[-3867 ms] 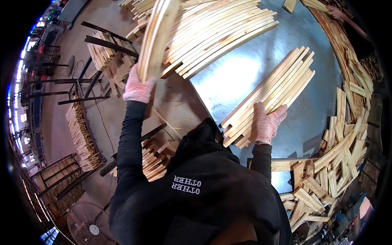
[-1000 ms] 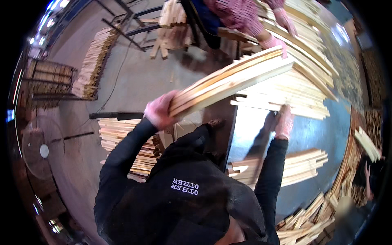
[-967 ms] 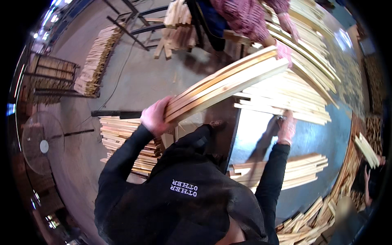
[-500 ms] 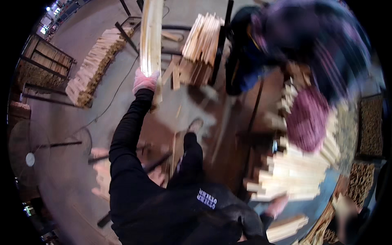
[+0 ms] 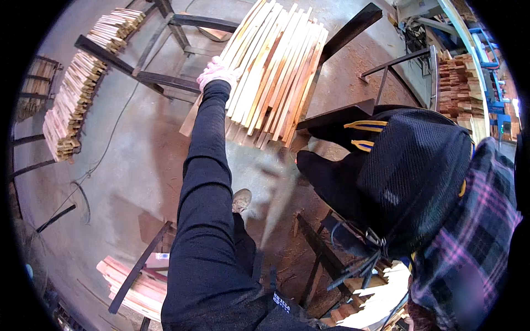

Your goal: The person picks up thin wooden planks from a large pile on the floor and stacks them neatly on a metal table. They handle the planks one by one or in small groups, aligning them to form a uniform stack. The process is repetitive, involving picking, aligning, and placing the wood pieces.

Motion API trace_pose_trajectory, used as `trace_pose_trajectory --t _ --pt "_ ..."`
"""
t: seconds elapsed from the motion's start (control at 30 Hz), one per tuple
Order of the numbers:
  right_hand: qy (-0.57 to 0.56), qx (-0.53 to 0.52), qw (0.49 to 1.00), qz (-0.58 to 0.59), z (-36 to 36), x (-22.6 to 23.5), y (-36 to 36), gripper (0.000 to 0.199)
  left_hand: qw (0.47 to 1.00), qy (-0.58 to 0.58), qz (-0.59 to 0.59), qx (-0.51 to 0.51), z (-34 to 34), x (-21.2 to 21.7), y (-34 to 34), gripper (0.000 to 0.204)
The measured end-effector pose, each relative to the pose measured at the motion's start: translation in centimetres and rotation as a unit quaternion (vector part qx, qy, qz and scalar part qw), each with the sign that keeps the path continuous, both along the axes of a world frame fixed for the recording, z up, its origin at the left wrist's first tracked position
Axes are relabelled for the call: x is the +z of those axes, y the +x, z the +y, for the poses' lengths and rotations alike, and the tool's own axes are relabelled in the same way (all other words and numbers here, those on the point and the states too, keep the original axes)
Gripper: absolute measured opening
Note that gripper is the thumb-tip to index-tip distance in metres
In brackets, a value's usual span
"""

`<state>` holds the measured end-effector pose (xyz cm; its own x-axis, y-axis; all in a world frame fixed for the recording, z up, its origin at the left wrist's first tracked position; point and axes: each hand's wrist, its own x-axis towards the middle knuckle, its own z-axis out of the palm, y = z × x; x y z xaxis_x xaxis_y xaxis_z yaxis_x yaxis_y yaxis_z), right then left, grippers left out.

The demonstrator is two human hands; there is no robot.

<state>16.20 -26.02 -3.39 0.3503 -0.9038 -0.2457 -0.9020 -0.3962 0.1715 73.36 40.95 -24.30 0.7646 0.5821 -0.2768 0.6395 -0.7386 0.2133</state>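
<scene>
Pale wood dominates: at the far left of the frame a long stack of short slats lies on a dark metal rack, and at lower left another pile of boards sits under a steel bar. Moving right, the person's left hand, in a pinkish glove, is stretched out at upper centre with its fingers curled against the left edge of a bundle of long wooden slats resting tilted on the rack; how tightly it grips I cannot tell. The right hand is not in view. The bundle overhangs its support and could slide or fan apart towards the concrete floor if the one-handed hold slips. At right a co-worker in a black mesh cap and plaid shirt stands close, within reach of falling slats. No packages, labels or signs show, apart from a small white print on the dark sleeve at the bottom
</scene>
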Motion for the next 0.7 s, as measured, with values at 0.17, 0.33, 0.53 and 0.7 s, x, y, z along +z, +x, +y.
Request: trace_pose_trajectory --t 0.17,0.33,0.53,0.7 --pt "-0.014 0.0 1.0 -0.025 -0.3 -0.5 0.8 0.063 0.998 0.014 -0.041 -0.045 1.3 -5.2 -0.2 0.077" --pt "-0.04 -0.018 0.995 -0.089 -1.7 1.1 -6.3 0.066 0.956 0.052 -0.272 -0.096 0.1 -4.4 -7.9 0.063" --pt "-0.195 -0.182 0.938 -0.221 0.3 6.2 -37.4 0.069 0.825 -0.409 -0.344 -0.182 -17.6 9.8 -32.3 0.039" --pt "-0.264 -0.315 0.903 -0.127 1.0 8.3 -49.2 0.065 0.448 -0.689 -0.374 -0.429 -34.2 25.2 -59.3 0.026"
